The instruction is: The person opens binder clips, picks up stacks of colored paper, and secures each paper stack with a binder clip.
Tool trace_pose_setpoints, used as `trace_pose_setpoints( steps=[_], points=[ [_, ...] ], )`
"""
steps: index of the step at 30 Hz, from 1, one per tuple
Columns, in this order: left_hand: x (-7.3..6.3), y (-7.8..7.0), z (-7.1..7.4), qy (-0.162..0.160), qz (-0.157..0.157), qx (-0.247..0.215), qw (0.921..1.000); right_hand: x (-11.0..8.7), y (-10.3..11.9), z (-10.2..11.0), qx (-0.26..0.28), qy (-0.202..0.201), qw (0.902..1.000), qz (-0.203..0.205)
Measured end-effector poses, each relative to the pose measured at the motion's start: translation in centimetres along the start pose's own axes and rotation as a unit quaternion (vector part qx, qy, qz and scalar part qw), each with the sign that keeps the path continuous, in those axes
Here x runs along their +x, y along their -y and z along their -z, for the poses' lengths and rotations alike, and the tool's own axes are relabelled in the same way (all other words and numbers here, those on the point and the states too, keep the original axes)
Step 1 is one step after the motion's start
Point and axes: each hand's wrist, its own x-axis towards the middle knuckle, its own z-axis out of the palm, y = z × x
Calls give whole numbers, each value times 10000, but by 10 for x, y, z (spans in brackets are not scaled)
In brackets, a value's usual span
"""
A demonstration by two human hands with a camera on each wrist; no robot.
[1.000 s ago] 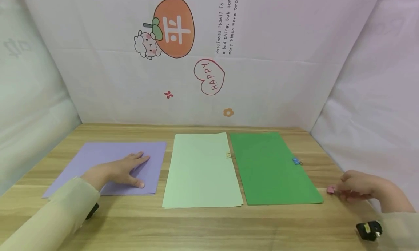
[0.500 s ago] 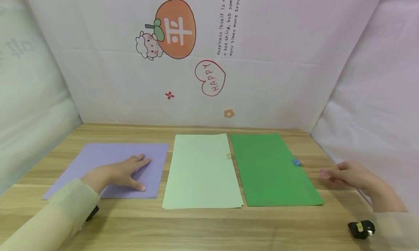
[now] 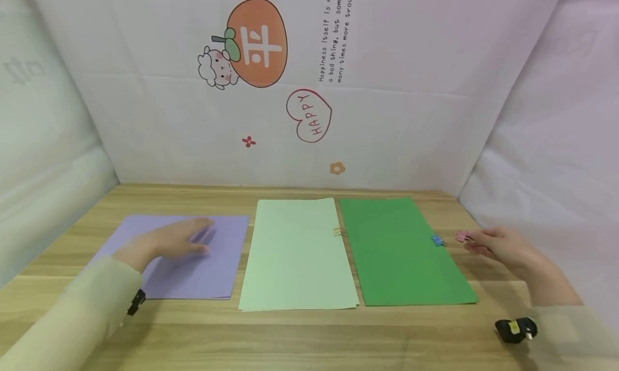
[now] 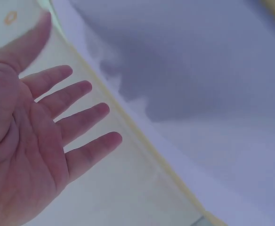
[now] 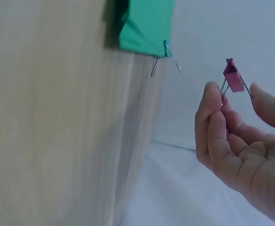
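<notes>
My right hand (image 3: pixel 503 247) pinches a pink binder clip (image 5: pixel 233 77) by its two wire handles, thumb on one and fingers on the other. It is off the table, to the right of the green paper. My left hand (image 3: pixel 169 240) hovers over the purple paper (image 3: pixel 193 279) with its fingers straight and spread, palm bare in the left wrist view, its shadow on the sheet. The purple paper is a stack of sheets lying flat at the left. A blue binder clip (image 3: pixel 438 240) grips the right edge of the green paper (image 3: pixel 406 252).
A pale green stack of paper (image 3: pixel 297 252) lies between the purple and green ones, with a yellow binder clip (image 3: pixel 338 232) on its right edge. A wooden table (image 3: pixel 290 339) carries everything. White printed cloth (image 3: pixel 396 118) hangs behind and at both sides.
My right hand has lifted the pink binder clip from the table's right side and brought it left and farther back. My left hand has risen off the purple paper.
</notes>
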Motion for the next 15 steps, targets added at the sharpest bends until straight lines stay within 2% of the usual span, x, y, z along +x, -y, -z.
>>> trace_pose_setpoints(
  steps=[5,8,12,15],
  points=[
    [2,8,13,-179,87,-108,9997,6,6,-2,603,-104,9981,60],
    [4,12,18,-157,198,-146,9996,8,9,-4,1082,-154,9939,150],
    [8,21,21,-126,355,-89,9993,11,12,-6,1998,-167,9793,268],
    [11,29,23,-160,299,-90,9994,13,13,-9,2524,-154,9670,311]
  ],
)
